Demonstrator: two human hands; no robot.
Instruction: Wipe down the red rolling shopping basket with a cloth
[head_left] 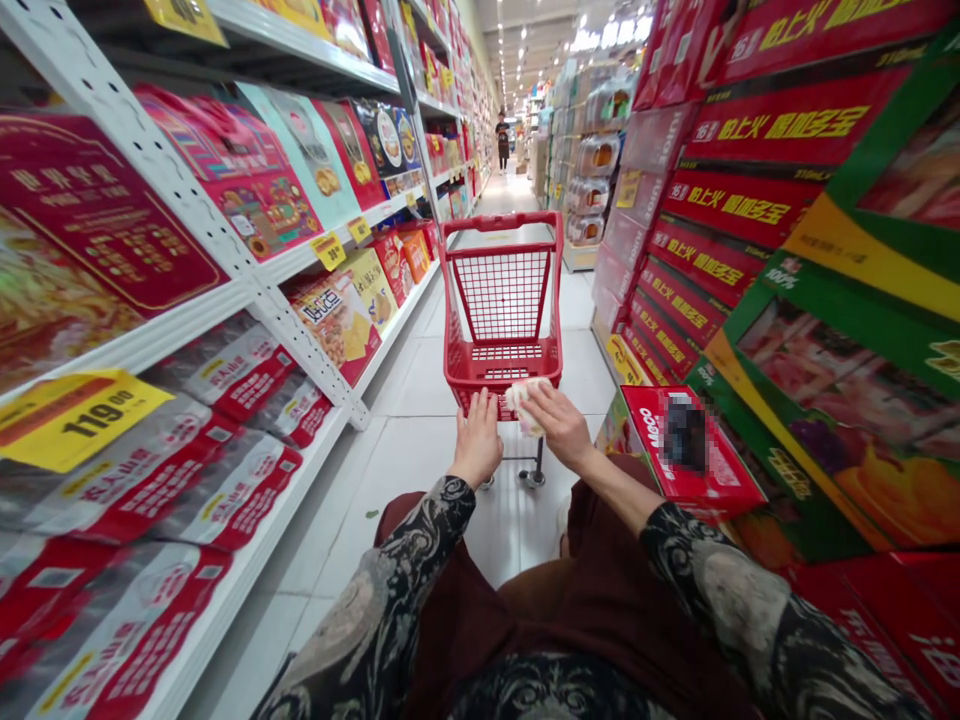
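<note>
The shopping cart (502, 362) is smooth red plastic, a bit shiny. The shelf post (255, 280) is white painted metal — the floor tiles (405, 440) are smooth and glossy — and the sleeve (420, 530) is soft cloth.

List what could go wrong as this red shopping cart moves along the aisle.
The right hand pinches a crumpled white wad at the near edge of the red shopping cart, so its hold may be less secure, or the wad could drop. The red box jutting from the floor display sits close to the right forearm and might get bumped. A person stands farther down the aisle, in the cart's path.
</note>
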